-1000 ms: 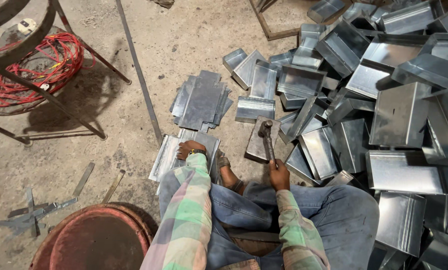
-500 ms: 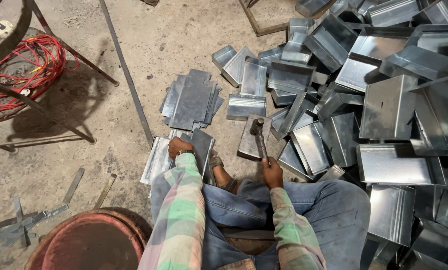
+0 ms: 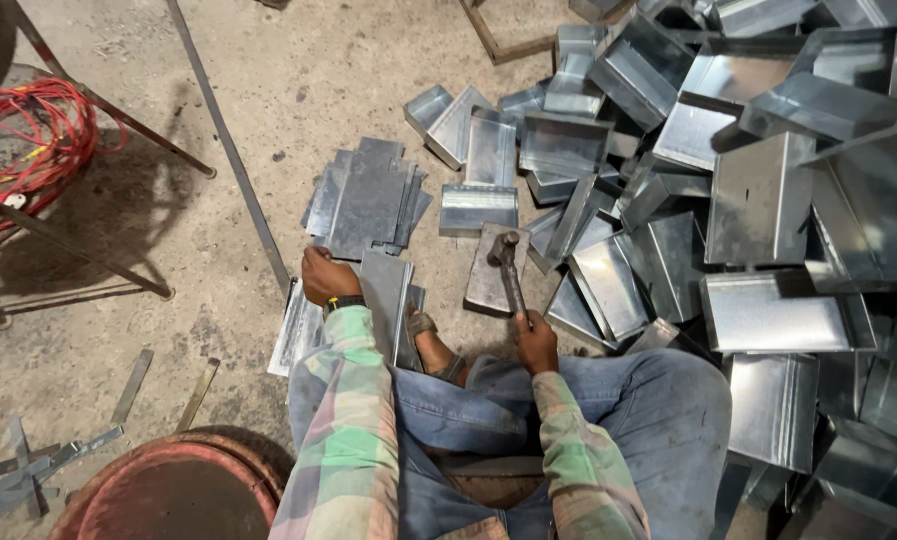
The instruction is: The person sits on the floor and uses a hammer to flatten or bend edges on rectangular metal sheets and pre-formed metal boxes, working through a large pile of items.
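To the right of both hands a heap of bent metal trays (image 3: 759, 200) covers the floor, their hollows bare, some tipped on edge and leaning on one another. Beyond the left hand (image 3: 327, 276) lies a stack of flat sheets (image 3: 369, 200), just apart from the fingers. Near the person's left side, below that hand, a red drum (image 3: 174, 490) shows only its rim and top; what it holds cannot be told. Further left a coil of red cable (image 3: 29, 145) hangs on a frame. The left hand presses down closed on the top edge of a sheet (image 3: 384, 290) by the knee. The right hand (image 3: 537, 340) is clenched round the handle of a hammer (image 3: 509, 270), whose head rests on a flat plate (image 3: 494, 270) just ahead of it
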